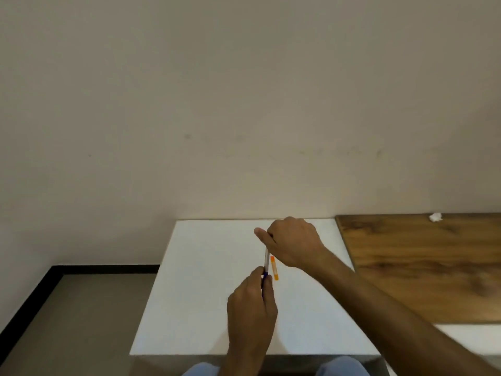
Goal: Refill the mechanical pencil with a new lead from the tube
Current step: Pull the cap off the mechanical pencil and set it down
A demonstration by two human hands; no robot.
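The mechanical pencil (266,260), pale-barrelled with a dark blue grip, is held between both hands above the white table (206,267). My left hand (253,305) pinches its near, blue end. My right hand (294,242) closes over its far end, thumb stretched out to the left. The orange lead tube (274,268) lies on the table just right of the pencil, untouched. No loose lead is visible.
A wooden tabletop (423,264) adjoins on the right, with a crumpled white scrap (435,217) near the wall. Grey floor with a black skirting strip (29,302) lies to the left. A plain wall stands right behind the table.
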